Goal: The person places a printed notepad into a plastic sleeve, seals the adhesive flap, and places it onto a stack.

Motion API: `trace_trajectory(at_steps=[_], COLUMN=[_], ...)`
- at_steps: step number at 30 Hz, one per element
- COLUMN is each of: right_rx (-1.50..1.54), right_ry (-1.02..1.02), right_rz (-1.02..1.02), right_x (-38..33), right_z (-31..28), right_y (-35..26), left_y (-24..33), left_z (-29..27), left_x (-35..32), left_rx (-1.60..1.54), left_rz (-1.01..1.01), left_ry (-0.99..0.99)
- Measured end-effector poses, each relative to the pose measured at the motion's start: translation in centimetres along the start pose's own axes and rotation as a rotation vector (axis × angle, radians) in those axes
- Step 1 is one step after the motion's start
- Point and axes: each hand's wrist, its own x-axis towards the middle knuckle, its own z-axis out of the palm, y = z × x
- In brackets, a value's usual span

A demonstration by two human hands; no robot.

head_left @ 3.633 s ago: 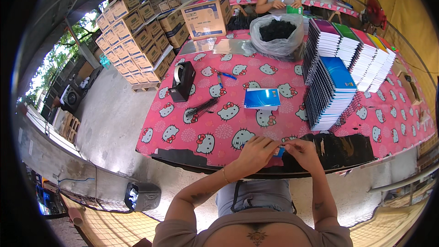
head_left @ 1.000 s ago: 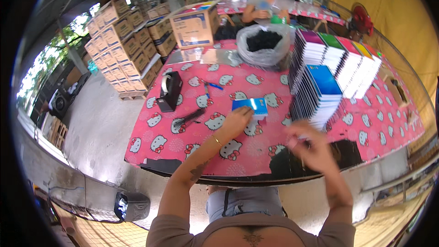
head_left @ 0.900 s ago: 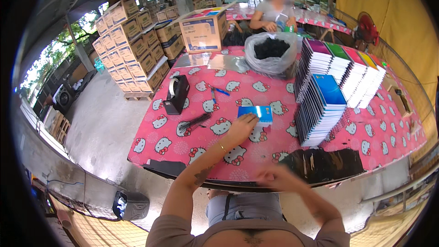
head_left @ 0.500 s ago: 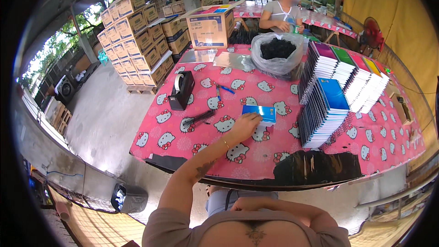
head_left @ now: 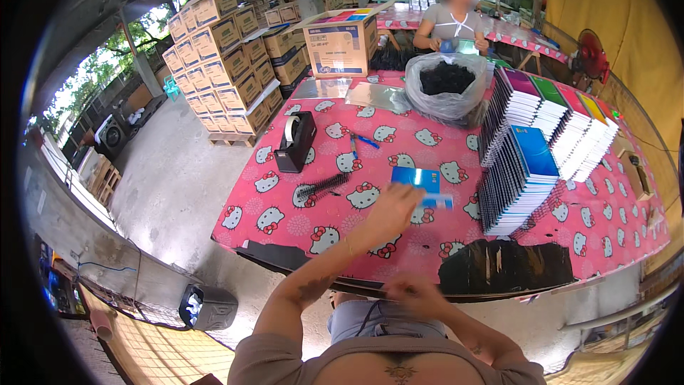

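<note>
On the pink patterned table, a small stack of blue glossy cards (head_left: 412, 175) lies in front of me. My left hand (head_left: 396, 208) is over its near side, fingers pinched together. At its fingertips is a blue-and-white card (head_left: 437, 201), smeared by motion and extending past the stack's near right edge. My right hand (head_left: 413, 292) hovers at the table's front edge, above my lap. Motion blurs its fingers, and I see nothing in it.
A tall pile of blue spiral notebooks (head_left: 524, 178) stands to the right, more colored piles behind. A black tape dispenser (head_left: 295, 142), brush (head_left: 324, 185) and blue pens (head_left: 365, 141) lie left. A bag of black material (head_left: 445, 103) and carton (head_left: 340, 46) stand farther back; a person sits beyond.
My left hand has shifted toward me, with a blurred blue card now apart from the stack. The right hand has risen from my lap to the table edge. The view has tilted slightly.
</note>
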Motion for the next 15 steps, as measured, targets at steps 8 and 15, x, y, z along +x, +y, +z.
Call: trace_trajectory(at_steps=[8, 15], right_rx=[-0.335, -0.930], right_ry=[0.834, 0.615], right_rz=[-0.326, -0.266], right_x=[3.1, 2.8], right_z=[-6.0, -5.8], right_y=[2.4, 4.9], left_y=[5.1, 5.9], left_z=[1.7, 4.5], left_x=[-5.5, -9.1], left_rx=[-0.177, -0.036], left_rz=[-0.221, -0.167], left_ry=[0.056, -0.112])
